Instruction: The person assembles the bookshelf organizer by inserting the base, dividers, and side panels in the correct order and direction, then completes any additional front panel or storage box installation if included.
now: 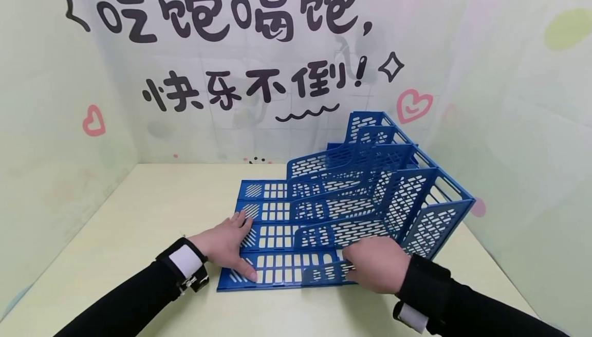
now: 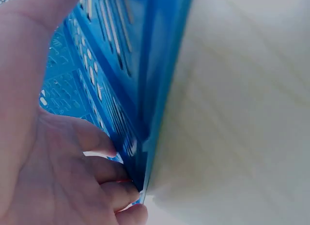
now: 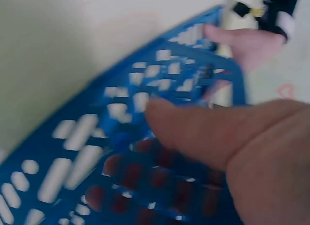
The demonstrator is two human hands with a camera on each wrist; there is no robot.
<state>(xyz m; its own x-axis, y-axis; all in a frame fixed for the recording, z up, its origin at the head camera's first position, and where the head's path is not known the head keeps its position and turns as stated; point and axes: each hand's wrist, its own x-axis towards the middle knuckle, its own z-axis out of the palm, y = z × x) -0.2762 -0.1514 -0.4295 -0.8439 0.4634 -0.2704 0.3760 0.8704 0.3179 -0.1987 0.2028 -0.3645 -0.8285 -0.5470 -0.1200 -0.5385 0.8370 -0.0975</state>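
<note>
A blue plastic file rack (image 1: 330, 226) lies in the head view, with slotted upright dividers and a tall back at the right. Against its low left end, my left hand (image 1: 226, 242) rests with thumb and fingers spread over the base's front edge; the left wrist view shows the fingertips along that edge. My right hand (image 1: 379, 264) grips the near side panel (image 1: 324, 275). In the right wrist view, its thumb (image 3: 193, 126) lies on one face of the panel, and the fingers show through the slots behind it.
The rack stands on a pale table (image 1: 157, 198). Behind it hangs a white backdrop (image 1: 259, 142) with dark lettering and hearts, and pale walls (image 1: 518, 162) enclose both sides. Black wrist straps (image 1: 423, 285) circle the sleeves.
</note>
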